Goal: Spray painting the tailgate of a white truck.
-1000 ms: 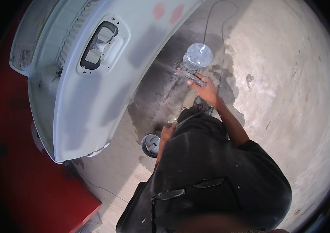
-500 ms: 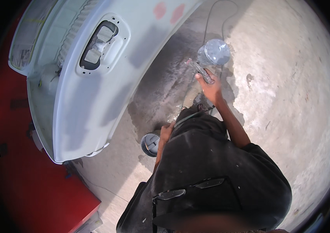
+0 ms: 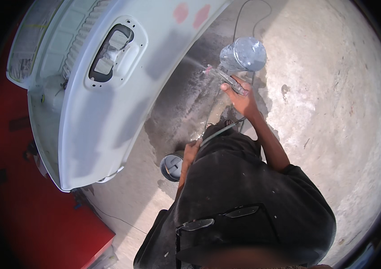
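Observation:
In my right hand (image 3: 245,102) is a grey, worn spray gun (image 3: 233,82) with a pinkish-red tip. A pale mist (image 3: 194,62) leaves this tip toward the left, in the direction of the white car body panel (image 3: 96,130). My left hand (image 3: 192,151) is down by my left hip, closed around a greenish hose (image 3: 222,131) that runs across my front toward the right. The panel has grey patches, two pink spots and a lamp opening (image 3: 111,53) with pale pieces inside; neither hand touches it.
A spattered grey bucket (image 3: 244,54) stands beyond my right hand, with a thin hose (image 3: 236,22) looping behind it. Beside my left forearm is a dark-rimmed bucket (image 3: 171,167) of greyish contents. Wet concrete (image 3: 172,105) lies between me and the panel. A red surface (image 3: 60,228) fills the lower left.
Mist now sprays from the gun's tip, where none showed before. The gun has shifted slightly to the left and up. My left hand stays on the hose.

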A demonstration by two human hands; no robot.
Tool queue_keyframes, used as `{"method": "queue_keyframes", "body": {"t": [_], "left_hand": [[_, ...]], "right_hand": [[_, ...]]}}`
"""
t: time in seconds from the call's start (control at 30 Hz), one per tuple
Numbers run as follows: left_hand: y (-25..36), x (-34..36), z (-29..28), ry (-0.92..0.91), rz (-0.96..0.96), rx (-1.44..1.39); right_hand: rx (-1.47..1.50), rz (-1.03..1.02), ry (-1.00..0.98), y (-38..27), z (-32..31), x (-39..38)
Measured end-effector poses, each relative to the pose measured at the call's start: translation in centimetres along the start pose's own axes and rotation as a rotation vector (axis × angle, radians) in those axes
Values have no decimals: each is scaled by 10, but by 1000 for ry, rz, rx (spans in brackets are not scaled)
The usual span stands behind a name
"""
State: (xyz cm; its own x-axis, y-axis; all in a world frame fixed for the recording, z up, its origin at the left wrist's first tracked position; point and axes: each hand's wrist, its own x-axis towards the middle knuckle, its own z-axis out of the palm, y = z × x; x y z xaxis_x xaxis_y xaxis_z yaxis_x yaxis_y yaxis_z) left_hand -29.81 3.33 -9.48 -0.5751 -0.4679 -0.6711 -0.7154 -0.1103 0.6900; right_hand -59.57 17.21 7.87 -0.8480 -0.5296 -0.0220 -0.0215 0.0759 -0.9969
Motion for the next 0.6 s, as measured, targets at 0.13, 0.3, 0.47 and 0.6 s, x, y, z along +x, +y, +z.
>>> {"method": "queue_keyframes", "body": {"t": [0.13, 0.3, 0.47, 0.6], "left_hand": [[-3, 3, 2, 30, 2, -19], [0, 2, 1, 28, -44, -28], [-12, 8, -6, 24, -21, 54], [-19, 21, -12, 56, -50, 171]], "right_hand": [[31, 21, 175, 12, -3, 9], [27, -39, 134, -1, 5, -1], [-31, -40, -86, 21, 13, -9], [6, -50, -164, 33, 15, -5]]}}
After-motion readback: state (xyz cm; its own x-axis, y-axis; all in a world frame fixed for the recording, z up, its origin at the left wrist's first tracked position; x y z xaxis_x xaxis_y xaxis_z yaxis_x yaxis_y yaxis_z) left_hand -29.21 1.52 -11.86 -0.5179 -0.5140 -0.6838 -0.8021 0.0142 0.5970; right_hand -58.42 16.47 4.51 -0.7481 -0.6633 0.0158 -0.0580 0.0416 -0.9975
